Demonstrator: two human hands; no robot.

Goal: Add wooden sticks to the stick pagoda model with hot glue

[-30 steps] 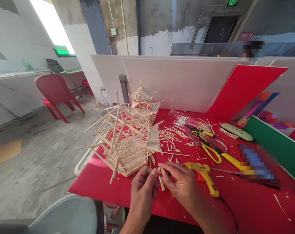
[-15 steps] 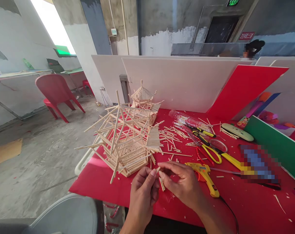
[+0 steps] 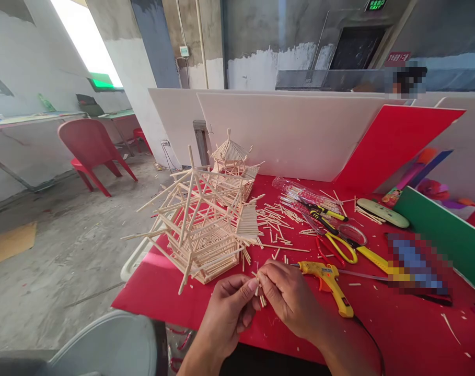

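My left hand (image 3: 228, 307) and my right hand (image 3: 287, 296) meet over the near edge of the red table (image 3: 397, 334). Both pinch a few short wooden sticks (image 3: 259, 293) between their fingertips. Just beyond the hands stands a tilted frame model of wooden sticks (image 3: 200, 224), and a smaller stick pavilion (image 3: 230, 159) rises behind it. A yellow glue gun (image 3: 331, 284) lies right of my right hand.
Loose cut sticks (image 3: 278, 219) litter the table's middle. Yellow-handled scissors (image 3: 341, 245), pliers (image 3: 325, 211) and a clear stick bag (image 3: 296, 190) lie further right. White and red boards (image 3: 300, 136) stand at the back. A red chair (image 3: 89, 151) sits on the floor at left.
Both hands have drawn slightly closer together and lower, fingertips now touching around the sticks. Everything on the table stays where it was.
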